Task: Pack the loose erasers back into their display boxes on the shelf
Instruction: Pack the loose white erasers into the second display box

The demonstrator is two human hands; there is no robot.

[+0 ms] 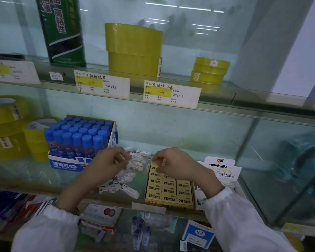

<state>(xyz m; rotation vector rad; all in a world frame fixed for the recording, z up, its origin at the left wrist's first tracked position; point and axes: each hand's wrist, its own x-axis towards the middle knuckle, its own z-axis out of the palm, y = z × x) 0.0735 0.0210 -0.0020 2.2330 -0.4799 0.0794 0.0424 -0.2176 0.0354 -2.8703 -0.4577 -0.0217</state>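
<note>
A pile of loose white erasers [125, 180] lies on the glass shelf [35, 171] between the glue box and a yellow display box of 2B erasers [168, 190]. My left hand [110, 163] hovers over the pile with fingers curled on a white eraser. My right hand [173, 160] is at the far end of the yellow box, fingers pinched on a yellow 2B eraser. A white display box marked ERASER [224, 171] stands to the right, partly hidden by my right forearm.
A box of blue-capped liquid glue bottles [80, 140] stands left of the pile, with yellow tape rolls [9, 128] further left. More tape rolls [134, 50] and price labels [171, 93] sit on the shelf above. Stationery fills the shelf below.
</note>
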